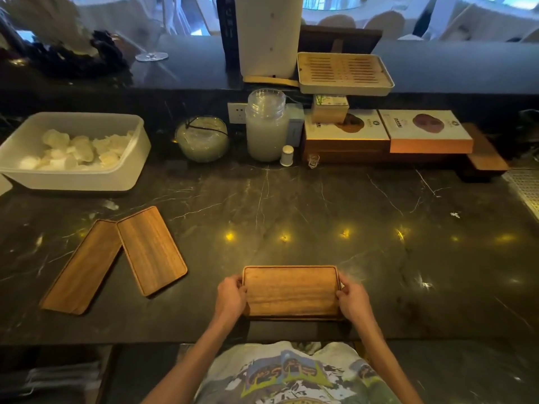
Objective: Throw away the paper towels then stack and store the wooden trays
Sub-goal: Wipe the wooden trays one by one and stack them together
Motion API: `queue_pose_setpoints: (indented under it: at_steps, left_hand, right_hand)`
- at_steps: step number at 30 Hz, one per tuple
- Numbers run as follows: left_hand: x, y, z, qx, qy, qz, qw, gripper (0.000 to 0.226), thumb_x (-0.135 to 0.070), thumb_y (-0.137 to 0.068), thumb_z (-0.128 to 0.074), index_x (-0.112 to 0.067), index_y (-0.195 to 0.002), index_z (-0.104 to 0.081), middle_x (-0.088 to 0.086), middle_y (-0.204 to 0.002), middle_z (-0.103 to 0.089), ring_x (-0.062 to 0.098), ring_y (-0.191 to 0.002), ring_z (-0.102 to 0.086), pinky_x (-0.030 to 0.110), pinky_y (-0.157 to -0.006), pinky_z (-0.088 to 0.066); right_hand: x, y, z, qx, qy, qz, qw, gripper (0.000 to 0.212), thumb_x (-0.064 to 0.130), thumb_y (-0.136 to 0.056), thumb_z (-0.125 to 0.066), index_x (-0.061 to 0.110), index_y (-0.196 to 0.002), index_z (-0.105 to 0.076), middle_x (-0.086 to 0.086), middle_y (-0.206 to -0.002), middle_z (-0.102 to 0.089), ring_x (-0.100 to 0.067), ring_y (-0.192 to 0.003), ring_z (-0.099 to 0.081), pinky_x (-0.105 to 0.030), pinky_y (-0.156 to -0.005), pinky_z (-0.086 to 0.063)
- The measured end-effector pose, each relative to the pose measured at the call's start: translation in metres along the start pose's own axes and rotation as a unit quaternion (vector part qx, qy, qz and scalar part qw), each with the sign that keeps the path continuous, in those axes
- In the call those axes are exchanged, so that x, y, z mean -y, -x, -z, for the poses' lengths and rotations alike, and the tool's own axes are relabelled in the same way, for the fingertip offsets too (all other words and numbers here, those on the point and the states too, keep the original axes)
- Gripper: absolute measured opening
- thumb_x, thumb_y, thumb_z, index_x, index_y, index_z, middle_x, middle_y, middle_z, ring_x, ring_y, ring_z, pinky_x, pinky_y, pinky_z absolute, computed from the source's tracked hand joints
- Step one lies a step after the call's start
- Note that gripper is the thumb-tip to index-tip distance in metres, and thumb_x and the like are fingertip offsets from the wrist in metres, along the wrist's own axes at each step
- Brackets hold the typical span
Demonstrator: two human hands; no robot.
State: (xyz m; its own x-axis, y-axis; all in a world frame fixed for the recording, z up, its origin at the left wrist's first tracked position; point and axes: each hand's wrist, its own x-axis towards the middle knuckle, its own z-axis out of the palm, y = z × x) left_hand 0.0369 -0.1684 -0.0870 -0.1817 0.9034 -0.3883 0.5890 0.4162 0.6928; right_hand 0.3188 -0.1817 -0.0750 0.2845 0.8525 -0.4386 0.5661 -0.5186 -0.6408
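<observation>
A wooden tray (pixel 291 291) lies near the front edge of the dark marble counter, and a second edge under it suggests a stack. My left hand (pixel 230 297) grips its left end. My right hand (pixel 353 301) grips its right end. Two more wooden trays lie at the left, one (pixel 80 268) slanted beside the other (pixel 151 250), their top corners touching. A white plastic bin (pixel 122 173) at the far left holds several crumpled paper towels (pixel 73 150).
At the back of the counter stand a round glass jar (pixel 202 139), a tall jar (pixel 267 126), a small white shaker (pixel 287 155), boxes (pixel 425 132) and a slatted tray (pixel 344 72). A metal grate (pixel 525 188) sits at the right edge.
</observation>
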Motion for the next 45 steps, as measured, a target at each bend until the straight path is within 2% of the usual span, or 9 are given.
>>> queue_pose_setpoints:
  at_steps: [6,10,18,23,26,29,37,41,45]
  left_hand:
    - [0.005,0.004,-0.006,-0.008,-0.043,-0.018,0.999,0.015,-0.008,-0.089,-0.062,-0.008,-0.099,-0.073,0.006,-0.094,-0.072,0.014,-0.084,-0.066,0.026,-0.070,-0.054]
    - [0.003,0.005,-0.006,-0.006,-0.041,-0.028,0.999,0.010,-0.010,-0.089,-0.064,-0.011,-0.095,-0.071,0.001,-0.085,-0.071,0.010,-0.076,-0.065,0.016,-0.060,-0.046]
    - [0.010,0.006,-0.011,0.008,-0.049,-0.042,0.998,0.021,-0.011,-0.094,-0.057,-0.008,-0.112,-0.069,0.008,-0.105,-0.069,0.018,-0.096,-0.066,0.035,-0.086,-0.057]
    - [0.010,0.008,-0.013,0.004,-0.036,-0.043,0.998,0.018,-0.013,-0.095,-0.057,-0.010,-0.107,-0.070,0.001,-0.096,-0.069,0.011,-0.087,-0.067,0.020,-0.072,-0.054]
    - [0.010,0.009,-0.013,0.013,-0.013,-0.024,1.000,0.016,-0.015,-0.094,-0.058,-0.013,-0.105,-0.071,-0.001,-0.093,-0.071,0.007,-0.082,-0.067,0.025,-0.074,-0.059]
    - [0.010,0.012,-0.013,-0.006,0.005,-0.021,1.000,0.017,-0.016,-0.093,-0.061,-0.015,-0.106,-0.071,-0.018,-0.078,-0.060,-0.004,-0.070,-0.059,0.010,-0.060,-0.048]
    - [0.015,0.012,-0.011,0.015,0.046,-0.009,0.999,0.021,-0.016,-0.095,-0.057,-0.015,-0.112,-0.070,-0.008,-0.089,-0.069,-0.001,-0.075,-0.064,0.017,-0.066,-0.055]
    - [0.016,0.017,-0.007,0.025,0.103,0.014,0.994,0.025,-0.018,-0.100,-0.045,-0.018,-0.102,-0.070,0.001,-0.090,-0.072,0.014,-0.083,-0.070,0.023,-0.066,-0.054]
    - [0.013,0.029,-0.001,0.058,0.195,0.008,0.979,0.026,-0.022,-0.101,-0.044,-0.020,-0.114,-0.067,0.001,-0.097,-0.073,0.010,-0.083,-0.070,0.015,-0.059,-0.052]
  right_hand:
    - [-0.006,0.002,-0.005,-0.031,0.056,0.018,0.998,0.053,0.003,-0.094,-0.047,0.027,-0.142,-0.047,-0.014,-0.117,-0.058,-0.025,-0.098,-0.060,-0.038,-0.089,-0.052]
    - [-0.011,0.007,-0.006,-0.064,0.104,0.024,0.992,0.053,0.003,-0.094,-0.050,0.027,-0.141,-0.048,-0.012,-0.112,-0.057,-0.026,-0.103,-0.056,-0.037,-0.091,-0.047]
    - [-0.014,0.017,-0.008,-0.074,0.033,0.008,0.997,0.044,0.003,-0.096,-0.048,0.019,-0.136,-0.055,-0.010,-0.108,-0.055,-0.027,-0.102,-0.056,-0.038,-0.089,-0.046]
    - [-0.016,0.021,-0.007,-0.078,0.017,0.008,0.997,0.039,0.003,-0.095,-0.050,0.017,-0.130,-0.060,-0.010,-0.108,-0.059,-0.028,-0.103,-0.057,-0.041,-0.087,-0.049]
    - [-0.017,0.023,-0.007,-0.074,0.011,0.011,0.997,0.036,0.003,-0.094,-0.051,0.014,-0.126,-0.063,-0.009,-0.105,-0.061,-0.028,-0.102,-0.059,-0.037,-0.083,-0.047]
    - [-0.017,0.023,-0.006,-0.065,-0.019,-0.005,0.998,0.033,0.004,-0.094,-0.053,0.012,-0.124,-0.064,-0.011,-0.109,-0.068,-0.026,-0.102,-0.063,-0.035,-0.081,-0.048]
    - [-0.021,0.025,-0.005,-0.034,-0.097,-0.020,0.995,0.038,0.007,-0.098,-0.049,0.014,-0.135,-0.055,-0.006,-0.117,-0.065,-0.015,-0.104,-0.058,-0.032,-0.087,-0.049]
    - [-0.025,0.031,-0.009,-0.057,-0.173,-0.016,0.983,0.043,0.022,-0.101,-0.047,0.009,-0.142,-0.045,-0.013,-0.137,-0.056,-0.025,-0.125,-0.052,-0.048,-0.105,-0.044]
    - [-0.025,0.032,-0.010,-0.040,-0.301,-0.053,0.951,0.054,0.035,-0.103,-0.041,0.019,-0.152,-0.026,-0.009,-0.155,-0.036,-0.024,-0.141,-0.037,-0.051,-0.115,-0.033]
